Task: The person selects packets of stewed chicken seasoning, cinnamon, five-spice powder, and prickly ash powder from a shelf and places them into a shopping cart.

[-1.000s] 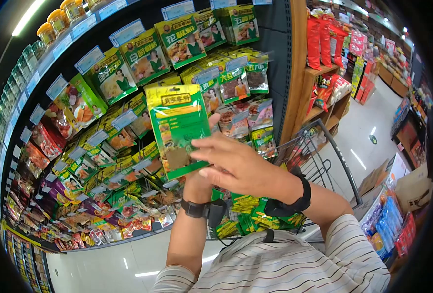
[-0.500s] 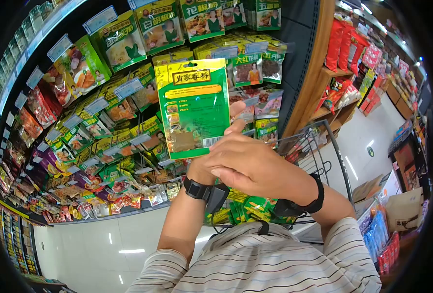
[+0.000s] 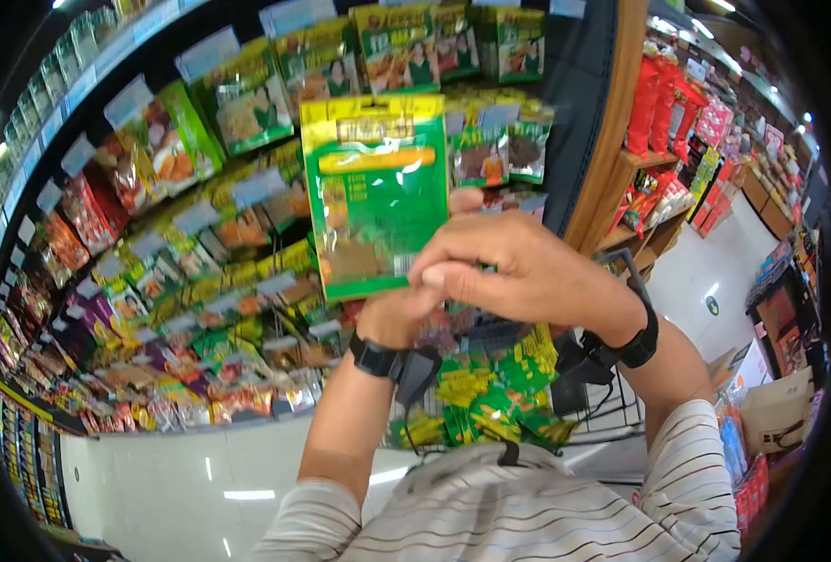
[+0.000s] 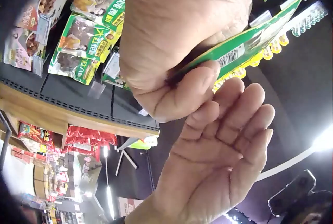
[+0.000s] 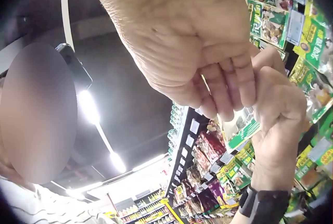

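A green and yellow seasoning packet (image 3: 387, 206) stands upright before the shelf in the head view, its printed back with a barcode facing me. The left hand (image 3: 392, 314) holds it by its lower right part; in the left wrist view the thumb (image 4: 195, 86) presses on the packet's lower edge. Over the left hand lies the right hand (image 3: 514, 262), fingertips right at the packet's lower right corner. Seen in the left wrist view, the right palm (image 4: 208, 177) is turned up with loosely bent fingers. The right wrist view shows the packet (image 5: 242, 133) partly hidden behind those fingers.
Shelves of hanging seasoning packets (image 3: 237, 98) fill the left and front. Below the hands is a wire cart (image 3: 621, 417) with several green and yellow packets (image 3: 495, 398). A wooden rack (image 3: 612, 178) with red bags (image 3: 654, 103) stands at the right; cartons (image 3: 776, 412) lie at lower right.
The packet has risen in the head view and turned from tilted to nearly upright. The right hand has drawn back from the packet's face toward its lower right corner. The left hand keeps its hold.
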`<state>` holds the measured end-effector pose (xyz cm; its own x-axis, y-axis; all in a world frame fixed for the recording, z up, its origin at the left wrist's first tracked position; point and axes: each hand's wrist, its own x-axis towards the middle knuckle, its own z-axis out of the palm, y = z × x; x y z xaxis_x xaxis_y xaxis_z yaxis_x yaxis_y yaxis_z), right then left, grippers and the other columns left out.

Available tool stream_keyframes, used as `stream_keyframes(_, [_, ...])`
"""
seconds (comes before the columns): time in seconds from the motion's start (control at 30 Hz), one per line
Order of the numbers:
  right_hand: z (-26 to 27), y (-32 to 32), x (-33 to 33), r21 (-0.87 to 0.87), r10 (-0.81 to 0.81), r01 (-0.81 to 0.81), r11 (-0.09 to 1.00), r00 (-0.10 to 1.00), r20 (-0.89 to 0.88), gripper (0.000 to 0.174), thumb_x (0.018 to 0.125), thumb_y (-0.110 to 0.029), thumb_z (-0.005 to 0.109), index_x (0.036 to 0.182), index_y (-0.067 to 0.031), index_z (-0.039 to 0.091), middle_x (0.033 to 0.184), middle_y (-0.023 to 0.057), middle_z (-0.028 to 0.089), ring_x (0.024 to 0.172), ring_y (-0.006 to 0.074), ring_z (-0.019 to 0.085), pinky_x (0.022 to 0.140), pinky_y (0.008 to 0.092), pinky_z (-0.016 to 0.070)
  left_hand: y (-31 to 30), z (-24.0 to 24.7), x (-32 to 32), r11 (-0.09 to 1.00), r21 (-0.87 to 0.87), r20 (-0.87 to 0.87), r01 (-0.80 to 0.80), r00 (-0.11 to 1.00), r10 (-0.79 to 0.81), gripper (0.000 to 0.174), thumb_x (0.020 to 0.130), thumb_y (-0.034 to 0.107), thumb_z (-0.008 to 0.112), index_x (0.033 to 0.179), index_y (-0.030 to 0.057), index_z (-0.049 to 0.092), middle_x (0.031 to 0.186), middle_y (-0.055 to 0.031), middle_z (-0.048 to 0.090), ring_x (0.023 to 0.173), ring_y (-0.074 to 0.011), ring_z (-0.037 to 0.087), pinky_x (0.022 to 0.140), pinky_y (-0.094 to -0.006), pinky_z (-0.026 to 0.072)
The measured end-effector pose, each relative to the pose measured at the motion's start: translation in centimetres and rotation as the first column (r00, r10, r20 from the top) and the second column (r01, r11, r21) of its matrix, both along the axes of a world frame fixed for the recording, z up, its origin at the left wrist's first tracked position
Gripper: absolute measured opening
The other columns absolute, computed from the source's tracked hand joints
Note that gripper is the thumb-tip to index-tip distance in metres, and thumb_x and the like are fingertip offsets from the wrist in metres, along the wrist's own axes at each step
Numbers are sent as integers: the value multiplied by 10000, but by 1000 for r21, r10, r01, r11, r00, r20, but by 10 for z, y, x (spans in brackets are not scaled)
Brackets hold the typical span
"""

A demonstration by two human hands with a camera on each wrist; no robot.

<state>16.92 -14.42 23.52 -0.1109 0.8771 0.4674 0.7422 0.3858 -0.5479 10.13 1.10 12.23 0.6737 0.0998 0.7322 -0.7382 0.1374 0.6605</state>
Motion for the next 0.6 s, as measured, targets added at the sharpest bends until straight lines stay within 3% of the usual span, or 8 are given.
stream_keyframes(0.07, [14, -5, 2, -90, -58, 51, 995, 995, -79, 180, 960, -149, 572, 995, 5, 659, 889, 100, 682, 826, 169, 645, 755, 298, 493, 11, 4, -1, 973, 185, 23, -136, 991, 135, 700, 888, 451, 663, 1420, 53, 440, 1485, -121, 399, 1391, -256, 377, 1174, -435, 230])
stream_keyframes(0.13, [20, 2, 21, -42, -19, 14, 999, 992, -128, 208, 981, -183, 556, 1001, -3, 659, 883, 66, 680, 819, 117, 618, 752, 279, 483, 8, 28, -4, 993, -117, -154, 6, 988, -24, 508, 943, 387, 607, 1296, 35, 511, 1182, -95, 559, 1034, -216, 560, 883, -363, 448])
stream_keyframes(0.2, [33, 7, 32, -70, -41, 27, 997, 976, -215, 228, 994, -197, 540, 1009, 0, 653, 896, 47, 685, 819, 94, 601, 754, 273, 479, 39, 32, 6, 668, -516, 7, 536, 783, -622, 378, 965, 323, 601, 1189, 25, 538, 953, -49, 595, 716, -130, 578, 588, -247, 484])
stream_keyframes(0.3, [53, 22, 58, -61, -95, 79, 995, 934, -345, 235, 973, -182, 529, 1069, 20, 603, 951, 82, 701, 877, 146, 667, 732, 295, 547, 39, 57, -4, 754, -627, -142, 199, 922, -361, 343, 980, 364, 582, 1081, 38, 550, 760, -1, 507, 533, -91, 432, 458, -235, 355])
stream_keyframes(0.4, [71, 46, 97, -30, -150, 152, 988, 888, -435, 326, 986, -225, 530, 1204, 16, 558, 996, 115, 696, 904, 157, 658, 698, 299, 556, 52, 74, -4, 848, -508, -294, -153, 956, -4, 340, 1004, 367, 551, 1071, 34, 562, 753, -9, 505, 547, -95, 446, 464, -242, 363])
stream_keyframes(0.43, [78, 54, 107, -36, -175, 181, 983, 853, -492, 364, 986, -237, 531, 1230, 33, 532, 1038, 131, 673, 945, 191, 661, 730, 323, 569, 70, 71, -3, 912, -403, -238, -71, 971, -29, 364, 1015, 372, 530, 1099, 21, 578, 848, -22, 599, 642, -109, 548, 538, -277, 462])
stream_keyframes(0.53, [95, 81, 140, 3, -148, 193, 981, 766, -625, 447, 929, -257, 600, 1248, 36, 491, 1189, 198, 587, 1031, 263, 641, 796, 366, 575, 72, 92, -1, 875, -318, -379, -364, 895, 235, 369, 1000, 345, 563, 1164, 16, 597, 1016, -65, 670, 815, -159, 652, 642, -320, 541])
stream_keyframes(0.6, [103, 102, 156, 45, -98, 184, 982, 696, -711, 488, 912, -262, 628, 1270, 26, 467, 1259, 202, 530, 1091, 294, 609, 842, 391, 563, 92, 92, 3, 884, -258, -398, -391, 876, 271, 356, 1004, 339, 557, 1168, 28, 607, 1063, -61, 697, 909, -153, 684, 730, -324, 575])
